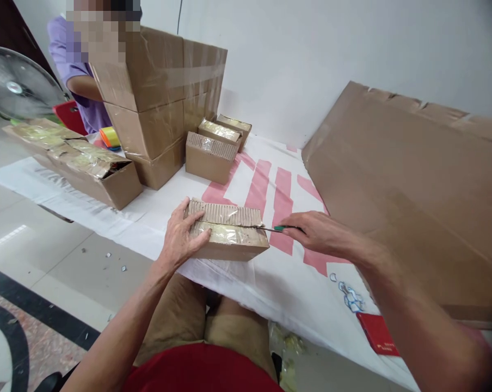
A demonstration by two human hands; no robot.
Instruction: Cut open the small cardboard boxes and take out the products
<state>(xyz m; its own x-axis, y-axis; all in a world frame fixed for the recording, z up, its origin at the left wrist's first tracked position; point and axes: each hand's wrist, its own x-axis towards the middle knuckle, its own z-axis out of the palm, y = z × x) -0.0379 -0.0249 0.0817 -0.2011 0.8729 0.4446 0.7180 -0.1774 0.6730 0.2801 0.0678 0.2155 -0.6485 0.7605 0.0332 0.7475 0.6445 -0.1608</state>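
Note:
A small taped cardboard box [229, 239] lies on the white sheet with red stripes [270, 196] in front of me. My left hand [183, 234] presses on its left end, fingers curled over the top edge. My right hand [317, 233] pinches a thin green-handled blade [279, 228] whose tip touches the box's right top corner at the tape seam.
Further back stand a similar small box [209, 158], two more behind it [225, 130], a stack of large taped cartons [164, 103] and a long open carton [86, 163]. A flat cardboard sheet [413, 179] leans at right. A person in purple [72, 65] works behind; a fan [17, 81] at left.

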